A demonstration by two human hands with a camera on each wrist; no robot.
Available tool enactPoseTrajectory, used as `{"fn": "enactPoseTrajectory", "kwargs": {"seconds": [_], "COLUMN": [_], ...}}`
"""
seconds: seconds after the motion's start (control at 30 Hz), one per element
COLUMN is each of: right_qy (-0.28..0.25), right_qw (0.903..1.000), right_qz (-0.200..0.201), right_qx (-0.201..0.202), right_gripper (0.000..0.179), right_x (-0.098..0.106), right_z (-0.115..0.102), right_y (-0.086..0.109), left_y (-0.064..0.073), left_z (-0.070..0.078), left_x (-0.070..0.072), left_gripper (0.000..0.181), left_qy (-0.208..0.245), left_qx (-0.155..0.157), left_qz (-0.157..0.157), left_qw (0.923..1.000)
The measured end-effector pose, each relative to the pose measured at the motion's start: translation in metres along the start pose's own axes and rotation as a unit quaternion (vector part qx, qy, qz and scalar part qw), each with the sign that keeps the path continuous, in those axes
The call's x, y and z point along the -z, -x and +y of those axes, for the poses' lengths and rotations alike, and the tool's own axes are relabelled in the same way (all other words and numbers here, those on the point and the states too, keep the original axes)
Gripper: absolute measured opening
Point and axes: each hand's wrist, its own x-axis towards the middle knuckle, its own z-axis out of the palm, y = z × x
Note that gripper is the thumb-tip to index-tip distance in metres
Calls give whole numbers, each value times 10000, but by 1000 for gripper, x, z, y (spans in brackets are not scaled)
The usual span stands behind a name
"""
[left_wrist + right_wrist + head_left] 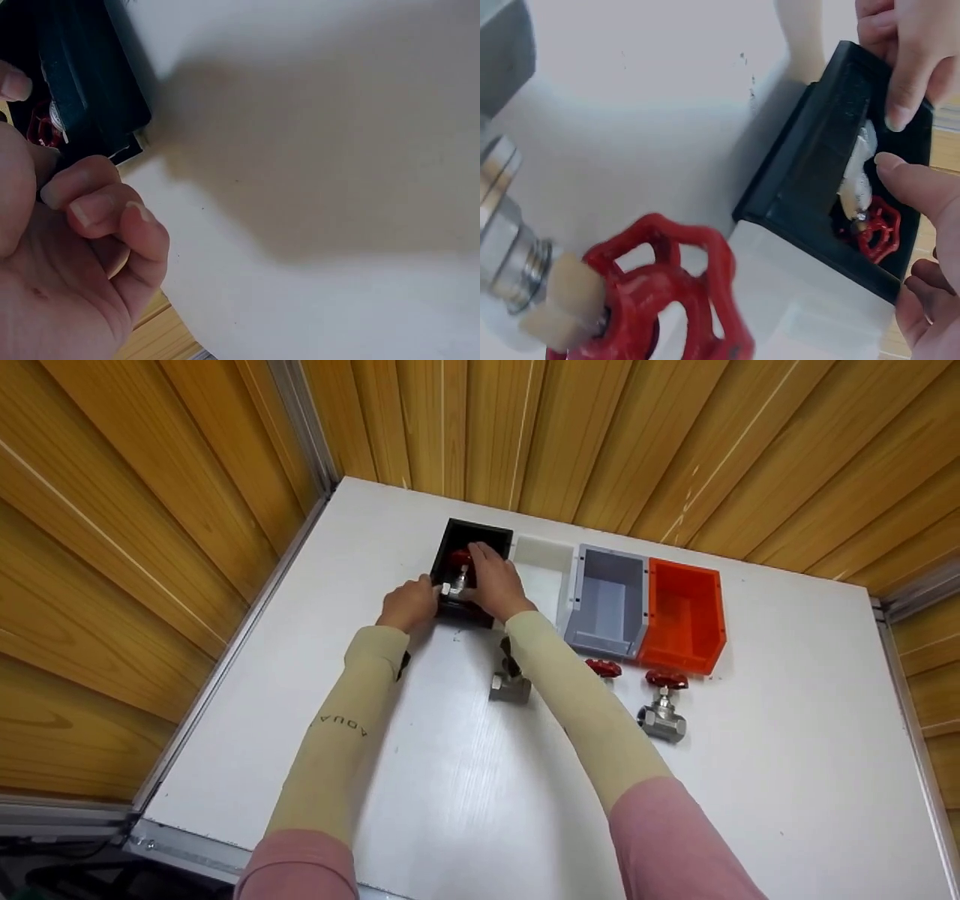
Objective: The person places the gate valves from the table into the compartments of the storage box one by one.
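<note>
A black bin [480, 526] stands at the left end of a row, holding a steel gate valve [856, 174] with a red handwheel [880, 231]. My left hand [409, 604] grips the bin's left wall, thumb over the rim and the other fingers curled outside, as the left wrist view shows. Over the right side of the bin is my right hand [498, 582]. Its thumb [915, 184] reaches in beside the valve body, while its fingers stay parted from the thumb near the right wall. The handwheel shows in the gap between them.
White [541, 553], grey [611, 562] and orange [684, 577] bins continue the row rightward. Nearer me are a valve [511, 688] beside my right forearm, another red handwheel [604, 667] partly behind that arm, and a valve [664, 721] below the orange bin. Wooden walls enclose the white table [450, 795].
</note>
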Motion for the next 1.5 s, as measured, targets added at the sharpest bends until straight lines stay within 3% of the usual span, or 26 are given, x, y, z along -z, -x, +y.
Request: {"fn": "enactPoseTrajectory", "kwargs": {"seconds": [0.2, 0.43, 0.6, 0.87, 1.07, 1.3, 1.5], "right_qy": [-660, -1043, -1168, -1138, -1029, -918, -991], "right_qw": [9977, 9943, 9928, 9931, 9942, 9952, 9934], "right_qz": [59, 157, 168, 247, 256, 319, 554], "right_qx": [-138, -154, -221, -158, -193, -139, 139], "right_gripper": [83, 80, 79, 75, 74, 72, 66], "right_x": [16, 29, 36, 38, 36, 34, 31], "right_z": [8, 20, 29, 44, 53, 57, 58], "right_y": [11, 29, 46, 66, 79, 92, 102], "left_y": [-6, -3, 1, 5, 9, 9, 9], "left_z": [0, -1, 3, 20, 38, 54, 65], "left_x": [-7, -13, -10, -13, -20, -31, -36], "left_gripper": [44, 44, 43, 42, 32, 51, 45], "left_qy": [-78, 105, 304, -44, 5, -139, -127], "left_qx": [-106, -22, -101, -367, -702, -752, -876], "left_qz": [361, 1187, 1581, 2182, 2129, 1847, 1580], "left_qw": [9993, 9929, 9869, 9752, 9746, 9798, 9835]}}
